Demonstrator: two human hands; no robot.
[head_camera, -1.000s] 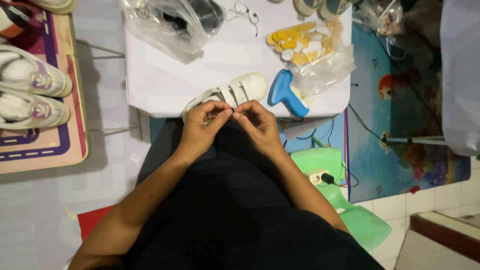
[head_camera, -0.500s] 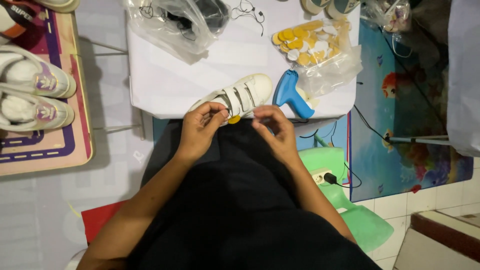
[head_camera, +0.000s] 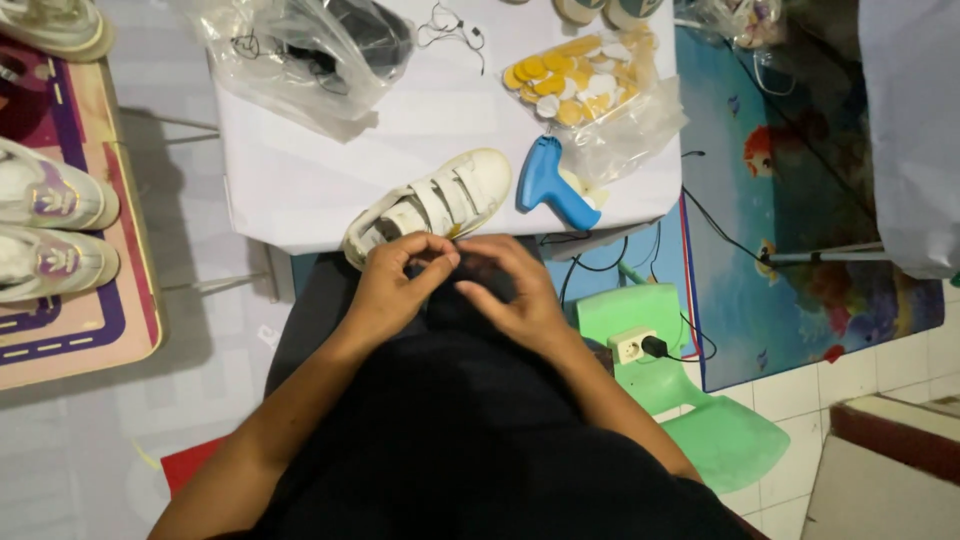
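Our left hand (head_camera: 395, 285) and right hand (head_camera: 515, 295) pinch something too small to see. The white shoe (head_camera: 430, 205) lies on the counter (head_camera: 300, 170) edge, touching our left fingers, pointing up-right.

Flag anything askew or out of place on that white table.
The white shoe lies tilted at the white table's front edge, heel overhanging, just above both hands. Left hand and right hand pinch something too small to identify. Nothing looks spilled.
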